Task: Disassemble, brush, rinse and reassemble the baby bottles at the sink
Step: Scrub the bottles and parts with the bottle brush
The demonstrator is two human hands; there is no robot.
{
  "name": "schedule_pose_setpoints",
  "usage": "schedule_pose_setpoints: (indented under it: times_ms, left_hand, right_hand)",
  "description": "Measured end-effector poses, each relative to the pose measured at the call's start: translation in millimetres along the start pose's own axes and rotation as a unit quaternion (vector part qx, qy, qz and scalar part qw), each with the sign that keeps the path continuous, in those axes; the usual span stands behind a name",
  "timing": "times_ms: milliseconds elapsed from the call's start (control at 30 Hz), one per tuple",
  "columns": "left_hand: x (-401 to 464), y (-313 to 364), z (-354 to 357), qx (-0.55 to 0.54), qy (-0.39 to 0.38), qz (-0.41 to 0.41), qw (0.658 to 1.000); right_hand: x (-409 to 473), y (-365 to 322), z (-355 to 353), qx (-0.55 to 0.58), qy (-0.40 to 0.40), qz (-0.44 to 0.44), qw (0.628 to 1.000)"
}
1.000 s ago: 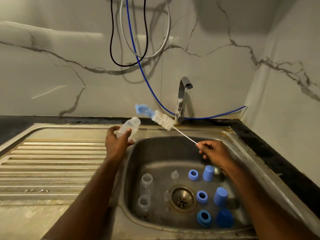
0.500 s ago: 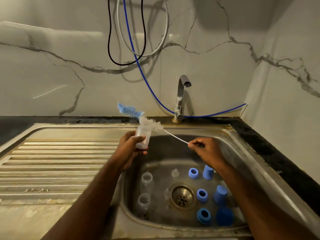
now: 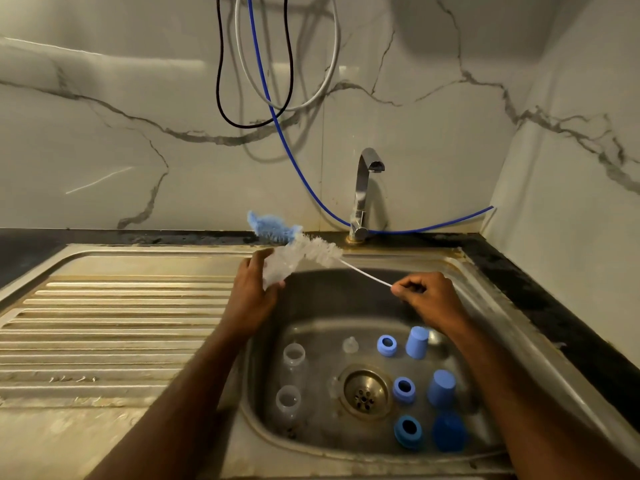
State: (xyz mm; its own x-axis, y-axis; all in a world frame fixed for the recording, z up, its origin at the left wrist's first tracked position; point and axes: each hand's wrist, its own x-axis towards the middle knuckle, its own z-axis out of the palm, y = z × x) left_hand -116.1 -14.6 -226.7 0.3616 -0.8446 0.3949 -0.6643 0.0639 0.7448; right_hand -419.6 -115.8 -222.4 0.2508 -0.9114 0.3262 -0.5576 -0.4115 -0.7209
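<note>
Left hand grips clear bottle mid-frame; right hand pinches brush wire; no legible writing.

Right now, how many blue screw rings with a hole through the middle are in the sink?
3, in a column right of the drain: far ring, middle ring beside the drain, near ring. The solid blue caps to their right are not counted. None seems hidden.

Dim warm light, glare streaks on wall, motion-blurred brush, wide-angle edge bending.

Three bottles, three rings, three caps — one brush.
</note>
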Motion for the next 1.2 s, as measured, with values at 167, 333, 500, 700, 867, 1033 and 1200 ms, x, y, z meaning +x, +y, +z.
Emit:
schedule_pose_setpoints:
  times_ms: [167, 333, 500, 700, 867, 1033, 1200]
  left_hand:
    - [-1, -1, 1, 0.088, -0.001, 0.062, 0.994]
    - [0, 0, 0, 0.137, 0.026, 0.085, 0.986]
    - [1, 1, -2, 0.173, 0.032, 0.090, 0.980]
    - [1, 5, 5, 0.172, 0.033, 0.104, 0.979]
    - [2, 4, 4, 0.101, 0.055, 0.048, 0.992]
    - [-5, 15, 20, -0.063, 0.040, -0.017, 0.997]
    - [2, 9, 5, -0.317, 0.022, -0.169, 0.933]
  right_hand:
    - [-4, -9, 20, -0.005, 0.009, -0.011, 1.000]
    - [-3, -17, 19, -0.016, 0.031, -0.010, 0.999]
    - [-6, -16, 6, -0.046, 0.012, -0.006, 0.999]
    - [-4, -22, 20, -0.064, 0.051, -0.021, 0.996]
    - [-3, -16, 10, -0.061, 0.027, -0.011, 0.998]
    - [-3, -24, 24, -0.068, 0.055, -0.031, 0.996]
    - [3, -6, -3, -0.084, 0.000, -0.003, 0.996]
